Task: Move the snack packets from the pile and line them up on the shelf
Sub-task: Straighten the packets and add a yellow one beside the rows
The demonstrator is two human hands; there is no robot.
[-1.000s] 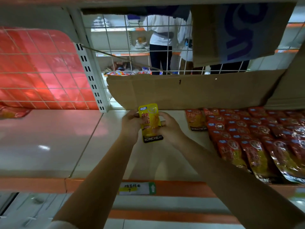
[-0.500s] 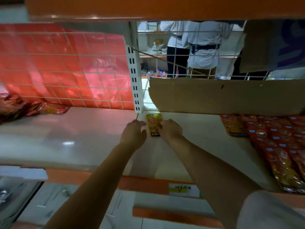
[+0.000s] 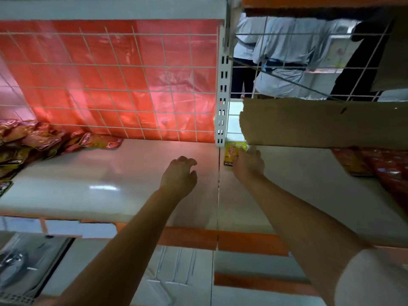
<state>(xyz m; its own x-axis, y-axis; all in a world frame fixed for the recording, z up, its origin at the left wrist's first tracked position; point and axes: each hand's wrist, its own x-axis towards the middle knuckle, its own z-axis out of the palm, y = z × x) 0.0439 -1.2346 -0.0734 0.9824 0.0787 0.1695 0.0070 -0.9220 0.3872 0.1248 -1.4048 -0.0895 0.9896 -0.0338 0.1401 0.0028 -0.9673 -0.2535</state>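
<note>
Right hand: your right hand rests on the small yellow foil snack packet, its grip laid over the packet's right side and lower corner (whether the fingers curl round the edge or only press on it cannot be told).
Left hand: your left hand hovers over the glossy white shelf board just left of the seam, its grip released, fingers loosely bent and holding nothing.
Yellow packet: it lies flat at the very back of the shelf, just right of the white slotted upright post and touching the lower edge of the brown cardboard sheet, dark band with white lettering toward you.
Pile: the heap of crumpled red-and-gold snack packets sits at the far left of the shelf, against the white wire grid backed with red plastic film, well apart from both hands.
Lined-up stock: a row of red-and-orange snack packets lies at the right end of the shelf, under the cardboard.
Shelf front: an orange edge strip runs below your forearms.
</note>
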